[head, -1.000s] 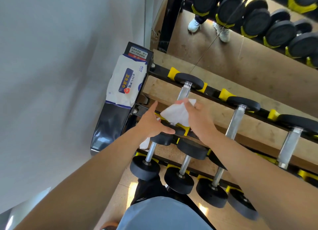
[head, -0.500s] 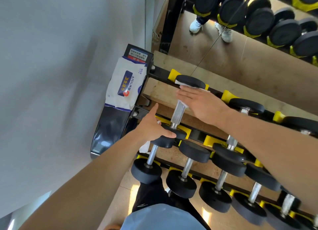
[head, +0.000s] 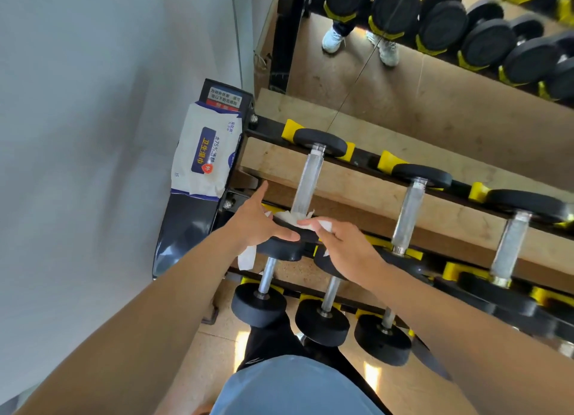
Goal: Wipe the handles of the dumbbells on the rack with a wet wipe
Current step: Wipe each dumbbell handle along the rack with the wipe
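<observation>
The leftmost top-row dumbbell has a bare steel handle [head: 306, 181] running from its far black head [head: 320, 142] toward me. My right hand [head: 344, 248] holds a white wet wipe [head: 290, 217] bunched at the near end of that handle, fingers bent over it. On the near head of the same dumbbell rests my left hand [head: 259, 222], fingers straight and thumb spread. A white strip [head: 247, 257] hangs below that palm. Two more top-row handles [head: 407, 212] stand to the right.
The black rack [head: 366, 159] has yellow cradles. A wet-wipe pack [head: 205, 156] lies on its left end plate by the wall. Several smaller dumbbells [head: 257, 306] fill the lower row near my legs. A mirror [head: 435, 82] stands behind the rack.
My right hand has slid the wipe back down the handle from the far head to the near end. The left hand has stayed on the near head.
</observation>
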`<action>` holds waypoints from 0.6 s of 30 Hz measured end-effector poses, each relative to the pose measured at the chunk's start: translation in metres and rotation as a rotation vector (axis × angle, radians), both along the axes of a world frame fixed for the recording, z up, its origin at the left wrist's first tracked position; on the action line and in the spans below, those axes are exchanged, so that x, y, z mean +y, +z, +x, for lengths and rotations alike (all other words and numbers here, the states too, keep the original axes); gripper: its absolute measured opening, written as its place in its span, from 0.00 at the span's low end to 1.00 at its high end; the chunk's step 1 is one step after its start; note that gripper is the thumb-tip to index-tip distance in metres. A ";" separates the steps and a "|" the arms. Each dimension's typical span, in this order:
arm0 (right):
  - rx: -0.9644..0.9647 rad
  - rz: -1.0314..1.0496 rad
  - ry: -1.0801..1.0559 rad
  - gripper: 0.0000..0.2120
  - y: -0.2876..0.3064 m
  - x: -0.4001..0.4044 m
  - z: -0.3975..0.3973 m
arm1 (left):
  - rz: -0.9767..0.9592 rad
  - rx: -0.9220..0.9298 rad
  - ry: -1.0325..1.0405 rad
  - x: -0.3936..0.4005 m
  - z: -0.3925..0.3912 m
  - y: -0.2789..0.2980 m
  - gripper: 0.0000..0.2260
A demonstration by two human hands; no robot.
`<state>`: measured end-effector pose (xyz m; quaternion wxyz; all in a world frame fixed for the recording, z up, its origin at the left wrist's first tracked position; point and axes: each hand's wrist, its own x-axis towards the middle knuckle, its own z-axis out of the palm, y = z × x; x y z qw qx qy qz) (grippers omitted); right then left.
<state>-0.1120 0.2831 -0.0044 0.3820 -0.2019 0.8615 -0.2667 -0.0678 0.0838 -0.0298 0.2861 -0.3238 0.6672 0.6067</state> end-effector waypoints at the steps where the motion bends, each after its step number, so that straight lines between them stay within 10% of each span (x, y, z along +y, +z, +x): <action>1: 0.006 0.037 0.003 0.17 0.006 -0.004 -0.011 | 0.004 0.002 0.002 0.000 0.000 0.000 0.60; 7: 0.178 0.049 -0.736 0.17 0.018 -0.024 -0.049 | 0.026 -0.006 0.019 -0.001 0.001 0.000 0.59; 13: 0.124 0.305 -0.059 0.18 -0.007 -0.042 0.006 | 0.006 0.002 0.025 -0.001 0.001 -0.002 0.60; 18: 0.095 0.271 -0.007 0.19 0.026 -0.034 -0.004 | 0.012 -0.015 -0.001 -0.003 -0.002 -0.002 0.60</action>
